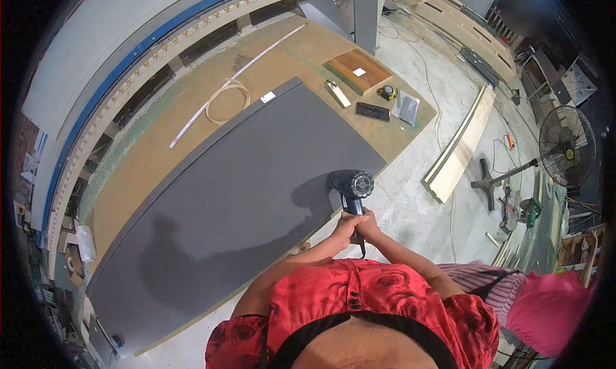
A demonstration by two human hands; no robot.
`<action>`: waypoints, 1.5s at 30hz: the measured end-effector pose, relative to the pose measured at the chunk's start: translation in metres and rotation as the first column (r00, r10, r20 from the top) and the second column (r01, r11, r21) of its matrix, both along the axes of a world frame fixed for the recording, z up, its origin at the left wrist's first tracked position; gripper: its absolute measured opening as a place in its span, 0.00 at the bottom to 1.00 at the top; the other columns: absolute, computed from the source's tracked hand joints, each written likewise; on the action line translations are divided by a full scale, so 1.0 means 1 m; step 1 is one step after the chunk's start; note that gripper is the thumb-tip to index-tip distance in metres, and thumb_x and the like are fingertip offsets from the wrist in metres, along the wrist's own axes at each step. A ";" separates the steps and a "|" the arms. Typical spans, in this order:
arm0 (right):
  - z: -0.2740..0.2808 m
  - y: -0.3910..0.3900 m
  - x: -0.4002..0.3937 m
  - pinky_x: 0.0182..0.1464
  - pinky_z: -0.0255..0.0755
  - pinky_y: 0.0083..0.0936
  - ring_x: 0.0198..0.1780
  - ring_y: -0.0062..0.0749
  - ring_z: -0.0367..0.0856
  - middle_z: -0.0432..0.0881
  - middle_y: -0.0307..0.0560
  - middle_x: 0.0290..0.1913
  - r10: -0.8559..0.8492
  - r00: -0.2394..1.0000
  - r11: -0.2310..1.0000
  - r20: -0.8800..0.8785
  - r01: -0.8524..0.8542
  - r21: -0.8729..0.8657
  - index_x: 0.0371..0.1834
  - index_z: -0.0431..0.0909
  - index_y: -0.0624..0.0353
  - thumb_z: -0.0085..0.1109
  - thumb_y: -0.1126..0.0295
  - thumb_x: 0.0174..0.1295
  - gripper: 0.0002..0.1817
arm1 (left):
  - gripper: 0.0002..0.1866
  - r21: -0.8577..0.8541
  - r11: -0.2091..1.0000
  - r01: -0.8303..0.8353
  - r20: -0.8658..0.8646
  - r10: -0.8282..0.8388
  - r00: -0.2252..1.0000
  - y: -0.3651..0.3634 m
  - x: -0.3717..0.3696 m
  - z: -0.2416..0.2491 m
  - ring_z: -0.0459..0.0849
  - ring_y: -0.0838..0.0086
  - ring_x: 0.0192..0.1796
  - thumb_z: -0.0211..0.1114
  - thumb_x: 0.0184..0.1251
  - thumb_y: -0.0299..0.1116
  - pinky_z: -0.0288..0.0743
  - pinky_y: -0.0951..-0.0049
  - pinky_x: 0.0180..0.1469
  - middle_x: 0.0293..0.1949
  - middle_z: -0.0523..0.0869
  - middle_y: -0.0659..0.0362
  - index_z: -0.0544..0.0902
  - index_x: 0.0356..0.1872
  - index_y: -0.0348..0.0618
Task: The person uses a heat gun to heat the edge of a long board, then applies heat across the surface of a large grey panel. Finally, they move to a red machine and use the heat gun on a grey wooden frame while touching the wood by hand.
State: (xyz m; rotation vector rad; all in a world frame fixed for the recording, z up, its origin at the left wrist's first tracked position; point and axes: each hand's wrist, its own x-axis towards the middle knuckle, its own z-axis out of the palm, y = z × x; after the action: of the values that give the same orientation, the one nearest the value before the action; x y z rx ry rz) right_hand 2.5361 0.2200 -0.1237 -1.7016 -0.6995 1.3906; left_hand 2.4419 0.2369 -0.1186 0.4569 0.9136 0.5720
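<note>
A dark heat gun [351, 184] stands over the right front edge of a large grey panel [256, 176], its round vented back end facing up and its front end pointing left. My left hand [347, 228] is wrapped round the handle. From the other side my right hand [367, 224] closes on the same handle, close against the left. A power cord hangs below the handle. The panel lies flat on a brown work table [282, 58], and a narrow raised strip runs along its far edge. What the heat gun's front end touches, if anything, is hidden.
Beyond the panel lie a wooden block [367, 79], a tape measure [386, 92], a black tray-like item [372, 111], a coiled band [218, 117] and a long measuring strip [192, 120]. A pedestal fan [564, 141] and boards [459, 147] stand right. Another person's pink clothing [552, 311] shows.
</note>
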 end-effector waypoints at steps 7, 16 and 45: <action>-0.009 -0.002 -0.004 0.29 0.71 0.22 0.30 0.25 0.77 0.78 0.43 0.31 0.043 0.997 0.994 -0.061 -0.037 0.100 0.41 0.72 0.66 0.69 0.63 0.48 0.23 | 0.19 0.015 1.000 -0.026 0.007 0.026 1.000 -0.003 -0.006 -0.008 0.80 0.70 0.33 0.70 0.44 0.39 0.77 0.67 0.30 0.32 0.79 0.58 0.77 0.37 0.44; -0.016 0.014 -0.030 0.29 0.70 0.23 0.28 0.24 0.76 0.78 0.44 0.29 0.112 0.993 0.986 0.041 -0.116 0.121 0.37 0.74 0.66 0.68 0.66 0.49 0.18 | 0.24 -0.011 0.999 -0.047 0.008 0.047 0.999 0.007 -0.040 0.003 0.80 0.67 0.37 0.71 0.42 0.40 0.77 0.61 0.33 0.36 0.79 0.57 0.76 0.43 0.47; 0.004 0.052 -0.317 0.33 0.71 0.26 0.31 0.26 0.77 0.79 0.41 0.30 0.517 0.849 0.855 -0.110 -0.507 0.107 0.33 0.76 0.65 0.62 0.71 0.54 0.09 | 0.27 0.029 0.803 -0.595 0.103 0.589 0.801 0.009 -0.298 -0.020 0.80 0.60 0.37 0.70 0.40 0.42 0.74 0.54 0.32 0.36 0.79 0.51 0.75 0.43 0.41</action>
State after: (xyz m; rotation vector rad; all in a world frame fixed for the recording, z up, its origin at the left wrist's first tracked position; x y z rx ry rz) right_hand 2.2192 0.2723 -0.1193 -1.3941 -1.1729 1.7980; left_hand 2.1438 0.2456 -0.1390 0.1835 0.9532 1.1913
